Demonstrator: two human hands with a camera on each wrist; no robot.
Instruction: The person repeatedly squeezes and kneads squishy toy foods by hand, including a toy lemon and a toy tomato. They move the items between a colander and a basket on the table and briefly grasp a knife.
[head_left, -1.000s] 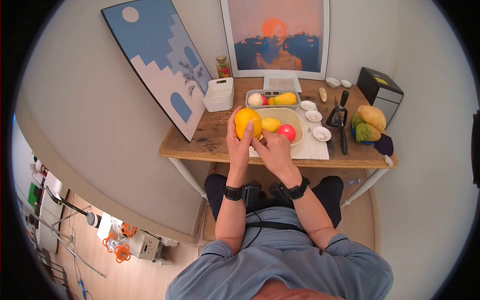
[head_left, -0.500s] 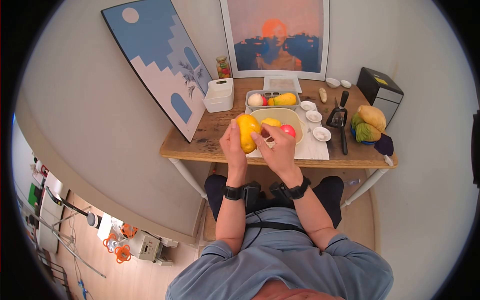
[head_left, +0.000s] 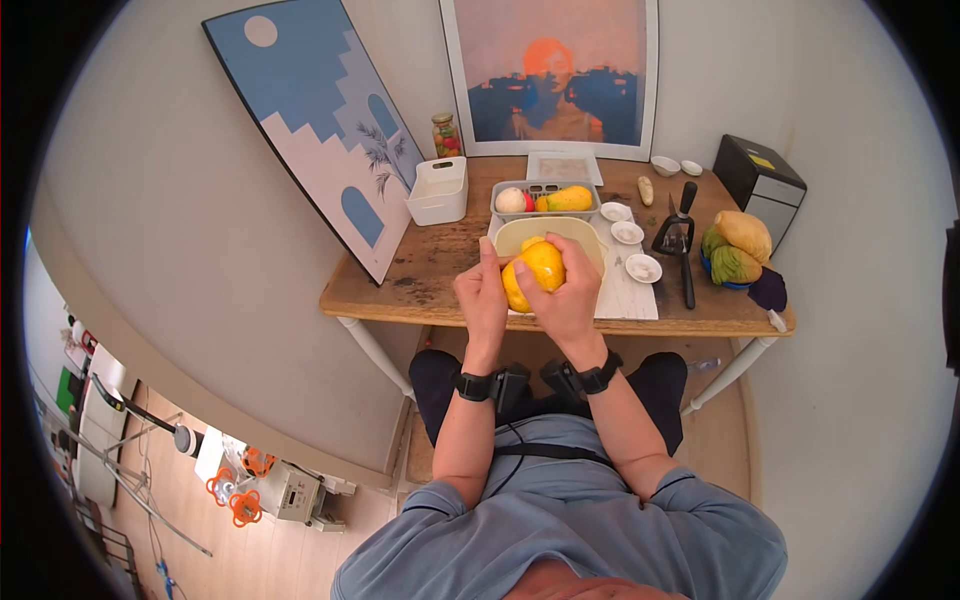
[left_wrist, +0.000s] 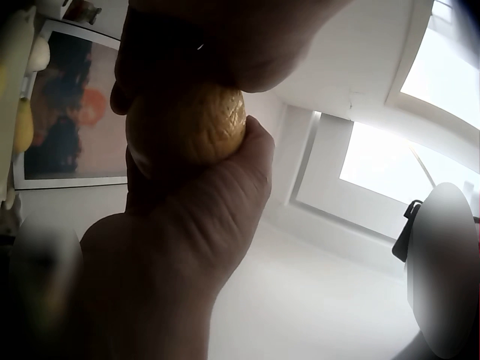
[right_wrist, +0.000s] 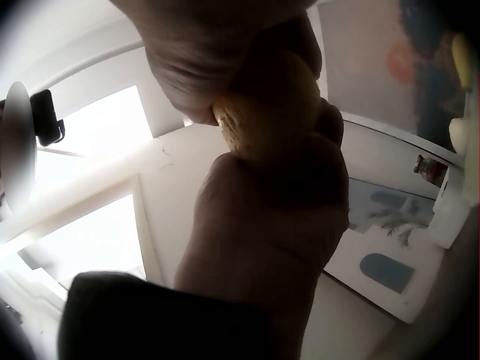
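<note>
Both hands hold one yellow fruit (head_left: 540,272) just above the front of a cream bowl (head_left: 517,232). The right hand (head_left: 572,300) curls round its right side, thumb across the top. On the other side the left hand (head_left: 483,303) grips it, thumb pointing up. Wrinkled skin shows on the fruit (left_wrist: 222,120) in the left wrist view, between the left hand (left_wrist: 191,225) and the right hand (left_wrist: 247,37). The fruit (right_wrist: 262,120) is dark in the right wrist view. The hands cover much of the bowl's inside.
Behind the bowl stands a grey basket (head_left: 547,186) of produce. Small white dishes (head_left: 643,268), a black-handled tool (head_left: 687,275) and a bowl of squash-like produce (head_left: 743,236) lie to the right. A white bin (head_left: 438,190) is at back left, beside a leaning picture (head_left: 330,130).
The fruit and both hands have moved right, over the bowl. The fruit is turned, and the right hand now wraps it instead of touching its edge with fingertips. The red item is hidden.
</note>
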